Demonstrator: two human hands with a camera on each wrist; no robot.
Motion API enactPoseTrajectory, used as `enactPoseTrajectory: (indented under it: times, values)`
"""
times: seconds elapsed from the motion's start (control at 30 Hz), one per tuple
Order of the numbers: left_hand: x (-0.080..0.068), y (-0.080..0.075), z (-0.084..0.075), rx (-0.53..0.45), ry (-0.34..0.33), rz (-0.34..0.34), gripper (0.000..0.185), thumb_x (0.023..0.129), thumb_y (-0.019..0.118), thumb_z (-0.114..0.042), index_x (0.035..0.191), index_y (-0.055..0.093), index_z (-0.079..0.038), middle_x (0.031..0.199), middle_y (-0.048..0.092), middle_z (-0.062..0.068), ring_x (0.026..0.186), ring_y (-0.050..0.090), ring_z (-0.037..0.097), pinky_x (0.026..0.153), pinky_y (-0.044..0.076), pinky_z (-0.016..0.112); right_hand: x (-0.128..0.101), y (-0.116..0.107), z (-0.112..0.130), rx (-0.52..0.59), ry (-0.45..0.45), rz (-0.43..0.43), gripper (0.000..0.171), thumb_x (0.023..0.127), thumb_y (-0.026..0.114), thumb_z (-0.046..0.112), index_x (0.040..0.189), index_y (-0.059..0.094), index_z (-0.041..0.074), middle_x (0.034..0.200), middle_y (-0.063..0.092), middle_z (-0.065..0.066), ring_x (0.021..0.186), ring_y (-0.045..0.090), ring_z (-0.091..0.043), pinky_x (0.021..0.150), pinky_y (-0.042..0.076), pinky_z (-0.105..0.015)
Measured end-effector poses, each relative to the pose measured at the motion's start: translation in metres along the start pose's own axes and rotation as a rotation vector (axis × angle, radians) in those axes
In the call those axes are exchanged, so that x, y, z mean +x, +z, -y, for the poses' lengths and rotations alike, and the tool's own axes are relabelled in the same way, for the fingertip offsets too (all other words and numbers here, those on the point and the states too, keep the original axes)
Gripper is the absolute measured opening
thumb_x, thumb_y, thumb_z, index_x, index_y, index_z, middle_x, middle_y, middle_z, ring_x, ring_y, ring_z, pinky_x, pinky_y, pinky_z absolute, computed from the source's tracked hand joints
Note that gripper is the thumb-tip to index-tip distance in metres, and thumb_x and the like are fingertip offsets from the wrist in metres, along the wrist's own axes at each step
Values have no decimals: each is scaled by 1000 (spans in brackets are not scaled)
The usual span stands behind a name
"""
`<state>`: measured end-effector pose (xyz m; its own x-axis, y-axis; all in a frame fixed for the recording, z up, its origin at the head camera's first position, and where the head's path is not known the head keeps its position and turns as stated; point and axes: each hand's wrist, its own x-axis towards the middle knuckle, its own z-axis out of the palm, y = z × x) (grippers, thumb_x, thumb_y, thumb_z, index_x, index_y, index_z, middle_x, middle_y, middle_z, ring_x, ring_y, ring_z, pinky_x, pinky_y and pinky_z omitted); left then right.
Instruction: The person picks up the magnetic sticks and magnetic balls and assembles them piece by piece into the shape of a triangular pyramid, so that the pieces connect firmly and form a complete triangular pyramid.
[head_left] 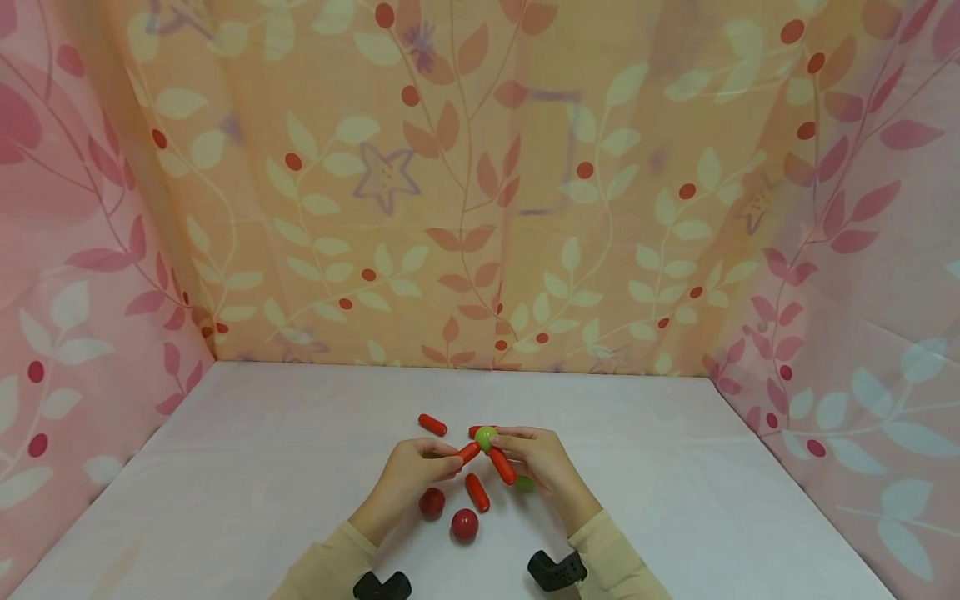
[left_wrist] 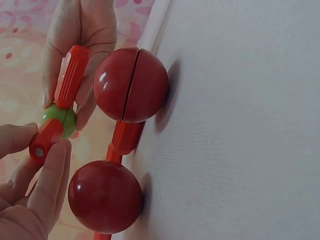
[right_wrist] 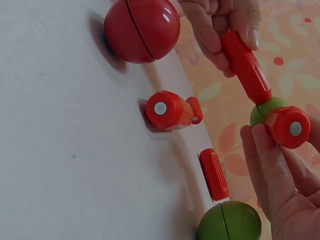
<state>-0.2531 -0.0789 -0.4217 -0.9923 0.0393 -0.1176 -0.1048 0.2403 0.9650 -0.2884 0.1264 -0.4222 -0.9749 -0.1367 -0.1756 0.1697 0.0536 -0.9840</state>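
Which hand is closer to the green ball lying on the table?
Right: the right hand is close beside that green ball, while the left hand is farther away, to the ball's left.

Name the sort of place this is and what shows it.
Probably a curtained-off booth for recording tabletop handwork: patterned fabric hangs behind and on both sides of a white tabletop, and black wrist-worn devices suggest filming.

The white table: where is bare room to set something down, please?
The white table is bare between left cloth and left hand, and between right hand and right cloth. It is crowded in the middle: two red balls, loose red sticks and a loose green ball.
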Motion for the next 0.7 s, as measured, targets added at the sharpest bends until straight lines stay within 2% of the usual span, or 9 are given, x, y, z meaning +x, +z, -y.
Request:
enactPoseTrajectory:
  times: [0.2,0.5,0.7]
  values:
    - [0,1,2,-5,11,14,23,86,77,-17,102,74,-1,89,75,5,78,69,15,73,57,28,-1,1,2,-18,1,-19,43,88,76,24,121,68,-4,110,75,-16,89,75,-18,83,60,-36]
    - [-2,0,0,-65,21,12,25,87,75,-13,104,70,5,92,74,9,81,70,15,80,61,32,-1,0,1,-27,-5,-13,44,89,76,26,121,68,-3,111,74,-15,89,74,-17,85,60,-37]
    - [-1,-1,0,-61,17,8,25,88,75,-14,105,72,3,90,73,8,80,69,16,80,61,33,0,-3,1,-26,-16,39,45,90,74,28,123,66,-3,114,74,-12,91,73,-15,86,60,-36]
